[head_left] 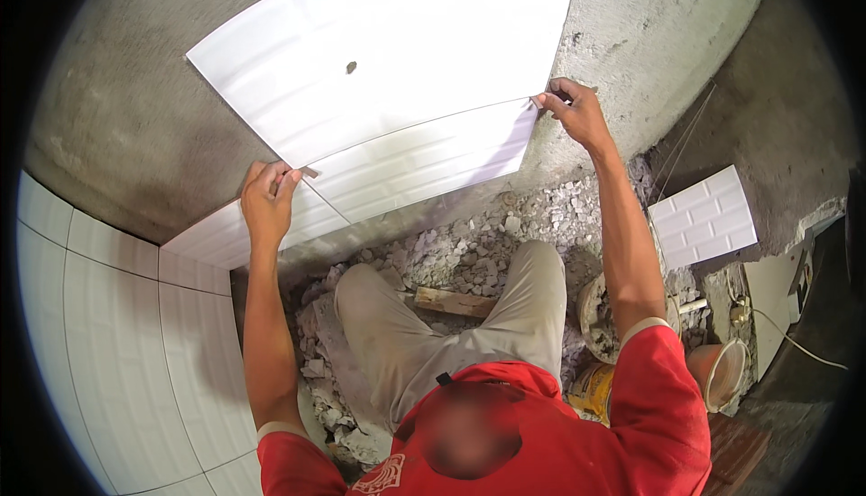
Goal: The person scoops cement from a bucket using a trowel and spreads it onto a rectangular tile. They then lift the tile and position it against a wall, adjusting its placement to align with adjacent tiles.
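Observation:
A large white wall tile point(379, 54) with a small dark spot stands against the rough wall, above a row of white tiles point(415, 162) with a wavy surface. My left hand point(268, 203) is closed in a pinch at its lower left corner. A small flat brown piece point(310, 172) sticks out of the joint there, at my thumb tip. Over at the lower right corner, my right hand point(577, 115) pinches another small brown piece point(538, 101) against the joint. Both arms are stretched forward.
White tiles point(117, 316) cover the wall at left. Broken rubble point(469, 248) lies along the wall's foot, with a wood block point(454, 301) between my knees. A brick-patterned tile point(704, 216) leans at right, near a bucket point(719, 374) and a yellow container point(592, 391).

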